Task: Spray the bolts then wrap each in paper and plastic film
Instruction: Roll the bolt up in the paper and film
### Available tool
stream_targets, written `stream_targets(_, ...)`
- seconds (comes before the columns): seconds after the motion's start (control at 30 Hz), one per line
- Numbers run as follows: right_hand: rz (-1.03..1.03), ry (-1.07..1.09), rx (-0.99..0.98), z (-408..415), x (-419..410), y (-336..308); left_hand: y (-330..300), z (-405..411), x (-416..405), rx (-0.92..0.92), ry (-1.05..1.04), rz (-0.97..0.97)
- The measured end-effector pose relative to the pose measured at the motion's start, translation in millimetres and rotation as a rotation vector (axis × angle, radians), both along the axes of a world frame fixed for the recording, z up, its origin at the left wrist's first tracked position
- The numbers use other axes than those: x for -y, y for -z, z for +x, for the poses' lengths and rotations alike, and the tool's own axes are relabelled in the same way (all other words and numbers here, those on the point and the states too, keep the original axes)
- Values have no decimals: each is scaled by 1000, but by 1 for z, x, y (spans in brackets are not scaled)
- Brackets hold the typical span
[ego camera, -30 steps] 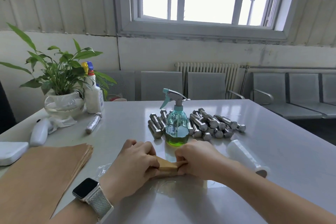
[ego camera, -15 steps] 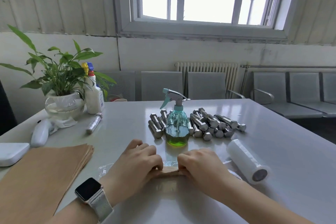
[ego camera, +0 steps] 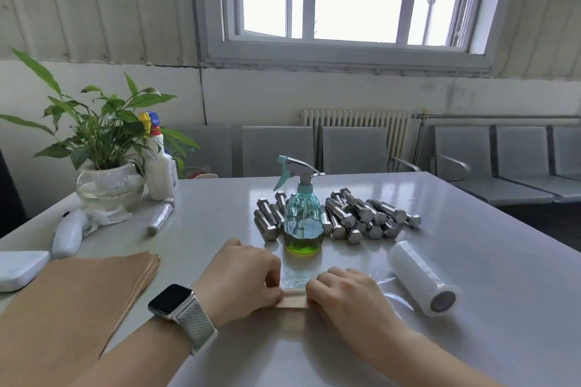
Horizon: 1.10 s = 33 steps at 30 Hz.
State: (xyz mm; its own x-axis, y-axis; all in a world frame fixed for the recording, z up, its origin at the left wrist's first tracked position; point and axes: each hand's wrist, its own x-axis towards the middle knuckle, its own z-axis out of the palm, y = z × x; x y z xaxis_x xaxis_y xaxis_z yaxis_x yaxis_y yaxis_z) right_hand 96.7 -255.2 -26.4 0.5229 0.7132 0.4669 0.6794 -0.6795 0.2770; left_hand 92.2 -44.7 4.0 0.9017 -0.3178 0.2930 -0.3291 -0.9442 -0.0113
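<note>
A paper-wrapped bolt [ego camera: 294, 302] is held at the near middle of the tabletop [ego camera: 471, 339], lying crosswise on a sheet of clear plastic film [ego camera: 391, 294]. Its left end is gripped by the left hand [ego camera: 240, 281] and its right end by the right hand [ego camera: 342, 297], the fingers of both curled over the bundle, so only a short brown stretch is seen between them. A watch [ego camera: 171, 302] is worn on the left wrist.

Just beyond the hands, a spray bottle [ego camera: 303, 223] with green liquid at its bottom stands upright. A heap of bare steel bolts [ego camera: 361, 218] is spread behind and to either side of it. A roll of plastic film [ego camera: 421, 278] lies on its side to the right of the right hand, with loose film trailing from it towards the bundle.

A stack of brown paper sheets [ego camera: 72, 308] is laid at the near left. Farther back on the left, a potted plant [ego camera: 103, 166] in a glass bowl and a white bottle [ego camera: 160, 170] are set side by side, with an already wrapped bolt [ego camera: 161, 217] lying in front of them.
</note>
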Motion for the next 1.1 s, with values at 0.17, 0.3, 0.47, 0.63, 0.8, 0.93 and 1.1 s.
stream_targets(0.17,34,-47,-78,0,8,-1,2,-3,-3,-16,9,-33)
stream_targets(0.3,29,-90,-386,6,18,-12,8,-6,-5,7,26,-49)
stream_targets(0.47,118,55,-638,32,12,-39,10,-5,-10,6,60,-57)
stream_targets(0.63,-99,118,-765,54,-4,-54,12,0,-13,-30,37,-25)
stream_targets(0.8,-234,165,-754,53,-12,-53,10,7,-15,-51,46,74)
stream_targets(0.93,-215,167,-746,47,-17,-62,10,4,-17,-28,56,72)
stream_targets(1.1,-250,164,-720,42,-25,-74,7,-3,-21,23,67,38)
